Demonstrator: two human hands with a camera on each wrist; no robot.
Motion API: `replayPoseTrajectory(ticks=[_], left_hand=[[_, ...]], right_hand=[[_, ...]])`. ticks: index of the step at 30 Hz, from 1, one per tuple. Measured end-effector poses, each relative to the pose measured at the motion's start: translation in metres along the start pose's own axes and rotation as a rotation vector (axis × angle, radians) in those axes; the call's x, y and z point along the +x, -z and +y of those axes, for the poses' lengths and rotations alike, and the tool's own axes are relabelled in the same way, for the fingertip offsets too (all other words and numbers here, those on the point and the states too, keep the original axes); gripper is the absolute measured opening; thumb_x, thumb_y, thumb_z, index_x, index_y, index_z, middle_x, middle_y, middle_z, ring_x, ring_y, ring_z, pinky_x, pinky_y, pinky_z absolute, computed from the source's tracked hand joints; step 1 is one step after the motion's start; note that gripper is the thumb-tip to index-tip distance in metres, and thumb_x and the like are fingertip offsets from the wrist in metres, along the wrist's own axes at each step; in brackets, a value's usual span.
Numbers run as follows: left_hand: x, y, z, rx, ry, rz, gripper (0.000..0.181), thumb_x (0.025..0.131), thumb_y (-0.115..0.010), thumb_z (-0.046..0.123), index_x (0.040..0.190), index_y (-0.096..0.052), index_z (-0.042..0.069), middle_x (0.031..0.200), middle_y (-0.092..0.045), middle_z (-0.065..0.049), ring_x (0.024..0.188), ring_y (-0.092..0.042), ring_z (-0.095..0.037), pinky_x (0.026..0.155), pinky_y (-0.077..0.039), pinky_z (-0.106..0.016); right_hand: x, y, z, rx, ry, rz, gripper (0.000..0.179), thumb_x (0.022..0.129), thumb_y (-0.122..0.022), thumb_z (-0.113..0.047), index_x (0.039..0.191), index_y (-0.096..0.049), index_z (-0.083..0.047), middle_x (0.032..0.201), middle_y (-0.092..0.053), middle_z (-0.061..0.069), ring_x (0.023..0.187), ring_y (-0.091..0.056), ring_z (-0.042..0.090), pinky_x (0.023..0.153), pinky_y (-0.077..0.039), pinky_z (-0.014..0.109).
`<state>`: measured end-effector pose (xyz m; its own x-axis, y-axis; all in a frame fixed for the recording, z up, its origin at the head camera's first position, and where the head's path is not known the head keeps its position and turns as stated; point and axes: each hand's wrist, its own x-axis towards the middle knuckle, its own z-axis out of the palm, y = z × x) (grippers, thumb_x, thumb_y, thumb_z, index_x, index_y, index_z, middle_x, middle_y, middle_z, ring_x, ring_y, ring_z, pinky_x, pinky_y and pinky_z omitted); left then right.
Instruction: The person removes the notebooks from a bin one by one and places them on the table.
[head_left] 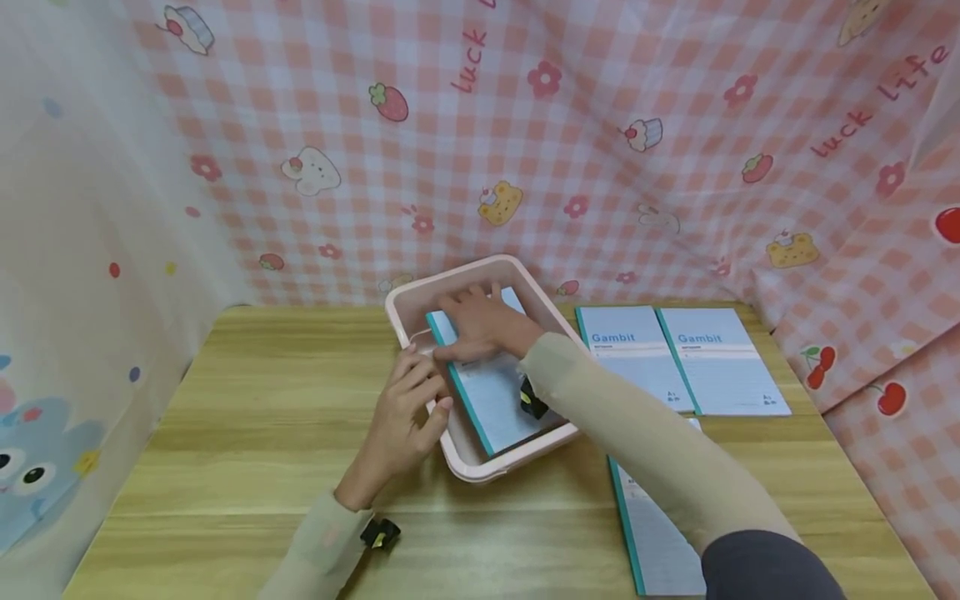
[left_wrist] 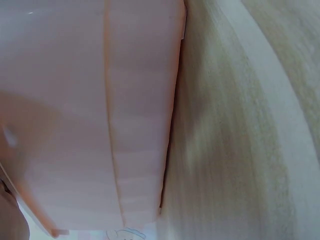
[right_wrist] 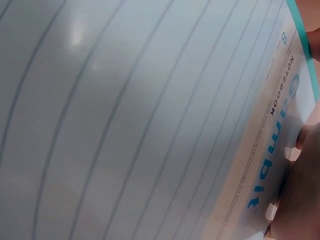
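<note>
A pale pink plastic basket (head_left: pixel 480 474) stands turned at an angle on the table. Inside it lies a light blue notebook (head_left: pixel 501 408) with a teal spine. My right hand (head_left: pixel 480 325) rests spread over the notebook's upper part, its thumb by the spine. In the right wrist view, fingertips (right_wrist: pixel 300 137) touch the cover near the word Gambit. My left hand (head_left: pixel 408 408) holds the basket's left rim with bent fingers. The left wrist view mostly shows the basket's outer wall (left_wrist: pixel 60 60); only a bit of a finger appears at its lower left.
Two matching notebooks, a left one (head_left: pixel 630 367) and a right one (head_left: pixel 723 367), lie side by side at the back right. Another notebook (head_left: pixel 656 533) lies nearer, partly under my right forearm. A patterned pink cloth (head_left: pixel 450 150) hangs behind the wooden table (head_left: pixel 285 383).
</note>
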<state>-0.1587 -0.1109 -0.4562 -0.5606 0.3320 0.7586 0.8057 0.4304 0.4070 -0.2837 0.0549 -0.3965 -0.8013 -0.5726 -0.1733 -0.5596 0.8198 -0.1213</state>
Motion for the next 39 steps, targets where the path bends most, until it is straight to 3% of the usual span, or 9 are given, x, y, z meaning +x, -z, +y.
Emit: replayPoseTrajectory(ticks=[13, 20, 28, 31, 35, 39], left_hand=[[0.0, -0.002, 0.001, -0.001, -0.02, 0.014, 0.019, 0.089, -0.053, 0.02, 0.072, -0.055, 0.014, 0.082, -0.054, -0.001, 0.094, -0.05, -0.023, 0.123, -0.029, -0.051], [0.001, -0.002, 0.0, -0.001, -0.013, 0.018, 0.019, 0.089, -0.052, 0.021, 0.072, -0.055, 0.014, 0.083, -0.055, -0.002, 0.096, -0.05, -0.024, 0.123, -0.029, -0.05], [0.002, -0.002, -0.001, 0.0, -0.02, 0.023, 0.019, 0.089, -0.052, 0.02, 0.071, -0.054, 0.014, 0.083, -0.055, -0.002, 0.095, -0.05, -0.024, 0.123, -0.029, -0.05], [0.002, -0.002, -0.001, -0.002, -0.023, 0.03, 0.022, 0.09, -0.051, 0.022, 0.07, -0.054, 0.014, 0.082, -0.055, -0.002, 0.094, -0.05, -0.024, 0.123, -0.029, -0.05], [0.001, -0.003, -0.001, -0.004, -0.019, 0.028, 0.022, 0.09, -0.05, 0.023, 0.07, -0.054, 0.014, 0.082, -0.055, -0.002, 0.094, -0.05, -0.024, 0.124, -0.029, -0.051], [0.001, -0.003, -0.002, -0.006, -0.006, 0.022, 0.019, 0.088, -0.051, 0.022, 0.07, -0.055, 0.015, 0.082, -0.055, -0.001, 0.095, -0.05, -0.023, 0.124, -0.028, -0.052]], right_hand=[[-0.015, 0.03, 0.003, 0.037, -0.003, 0.077, 0.09, 0.09, -0.052, -0.069, 0.16, -0.028, -0.018, 0.164, -0.035, 0.01, 0.152, -0.027, 0.038, 0.117, -0.016, 0.068], [-0.024, 0.05, -0.001, 0.026, 0.017, 0.175, 0.068, 0.086, -0.055, -0.07, 0.132, -0.048, -0.02, 0.134, -0.058, 0.007, 0.123, -0.047, 0.032, 0.102, -0.03, 0.059], [-0.034, 0.072, -0.006, 0.038, 0.013, 0.216, 0.066, 0.083, -0.056, -0.069, 0.129, -0.049, -0.023, 0.13, -0.059, 0.004, 0.114, -0.048, 0.028, 0.094, -0.03, 0.053], [-0.038, 0.08, -0.008, 0.034, 0.014, 0.231, 0.065, 0.082, -0.057, -0.069, 0.128, -0.049, -0.023, 0.131, -0.059, 0.005, 0.125, -0.049, 0.032, 0.104, -0.029, 0.061], [-0.046, 0.093, -0.009, 0.034, 0.006, 0.227, 0.075, 0.082, -0.058, -0.066, 0.143, -0.046, -0.022, 0.145, -0.054, 0.008, 0.147, -0.035, 0.039, 0.111, -0.026, 0.066], [-0.056, 0.106, -0.009, 0.027, -0.006, 0.223, 0.087, 0.082, -0.057, -0.066, 0.155, -0.038, -0.022, 0.152, -0.049, 0.011, 0.148, -0.035, 0.037, 0.111, -0.025, 0.063]])
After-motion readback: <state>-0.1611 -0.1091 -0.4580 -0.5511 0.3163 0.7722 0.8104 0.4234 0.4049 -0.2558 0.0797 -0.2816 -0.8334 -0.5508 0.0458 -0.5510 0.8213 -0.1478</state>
